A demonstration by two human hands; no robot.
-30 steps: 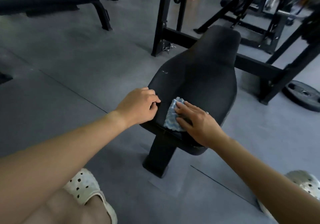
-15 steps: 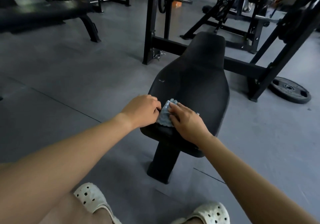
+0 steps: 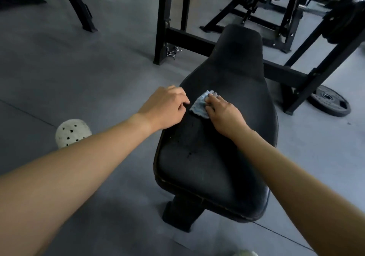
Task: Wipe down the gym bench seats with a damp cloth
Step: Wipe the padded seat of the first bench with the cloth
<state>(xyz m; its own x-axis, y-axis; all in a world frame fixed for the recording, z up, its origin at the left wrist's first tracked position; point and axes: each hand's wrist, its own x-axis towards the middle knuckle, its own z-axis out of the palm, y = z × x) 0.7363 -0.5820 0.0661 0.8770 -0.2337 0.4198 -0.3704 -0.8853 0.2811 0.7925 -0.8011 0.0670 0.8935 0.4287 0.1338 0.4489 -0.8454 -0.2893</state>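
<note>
Since the earlier frames, both hands have moved from the near edge of the bench seat (image 3: pixel 207 166) up to its middle, and the cloth (image 3: pixel 198 106) has travelled with them. The near end of the pad now lies between your forearms.

1. Near field. A perforated pale shoe (image 3: pixel 72 132) stands on the floor to the left of the seat, well apart from it.
2. Left hand (image 3: pixel 166 107). It rests at the pad's left edge with the fingers curled in and the knuckles up. Whether the fingers hook the edge cannot be told. It appears to serve as a brace.
3. Right hand (image 3: pixel 225 115). The fingers lie extended and close together, pressing the cloth flat against the pad. The cloth is bunched, and its left part shows beyond the fingers.
4. Task status. Judged from the position of the cloth, the wipe is in mid-stroke. The narrow far end of the pad (image 3: pixel 241 44) lies beyond the cloth and probably still needs a pass. No wet sheen can be made out on the dark surface.
5. Far field. A black rack frame (image 3: pixel 164 18) stands behind the seat. A weight plate (image 3: pixel 328 101) lies flat on the floor to the right, and a second bench (image 3: pixel 79 8) stands at the far left.
</note>
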